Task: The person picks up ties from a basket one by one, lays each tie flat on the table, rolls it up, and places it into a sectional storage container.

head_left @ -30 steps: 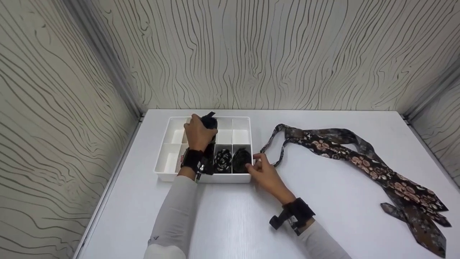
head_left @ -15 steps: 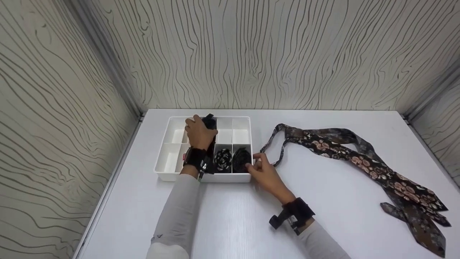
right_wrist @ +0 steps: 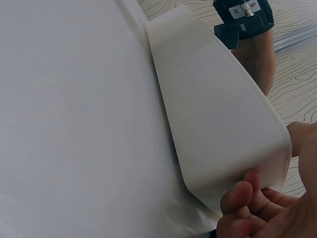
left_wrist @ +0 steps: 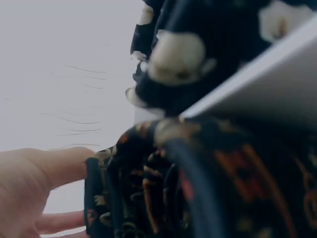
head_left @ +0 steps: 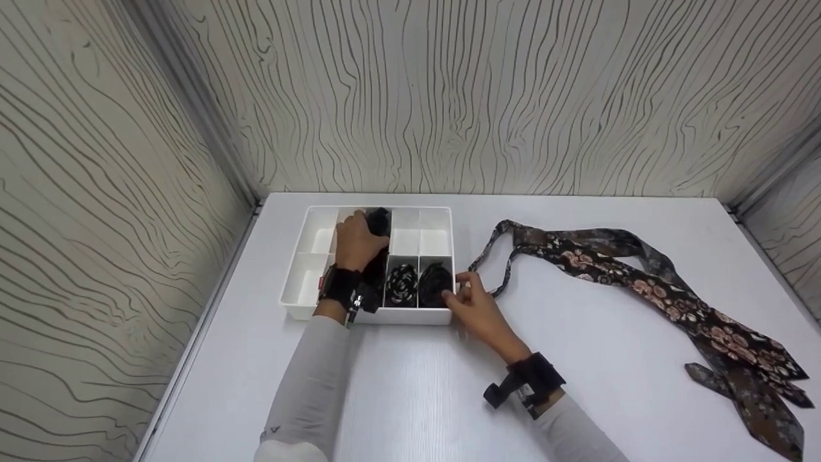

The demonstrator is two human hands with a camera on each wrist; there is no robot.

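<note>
In the head view, my left hand (head_left: 358, 244) reaches into the white divided box (head_left: 378, 316) and holds a dark rolled necktie (head_left: 379, 221) in a back compartment. The left wrist view shows the thumb against this roll (left_wrist: 133, 183), which has an orange and tan pattern. Beyond a white divider there lies a roll with pale flowers (left_wrist: 178, 57). My right hand (head_left: 473, 301) grips the box's right wall near the front corner, thumb over the rim and fingers outside. Two rolled neckties, one black-and-white (head_left: 402, 285) and one dark (head_left: 435, 284), fill front compartments.
Right of the box, flower-patterned neckties (head_left: 654, 289) lie unrolled across the white table (head_left: 410, 391), their thin loop close to my right hand. Wood-grain panels (head_left: 449, 96) stand behind and at the sides. My left hand and wrist hide some of the compartments.
My left hand has lowered the rolled necktie; its end, which stuck up above the back rim, now sits lower in the compartment. The right hand has stayed on the box wall.
</note>
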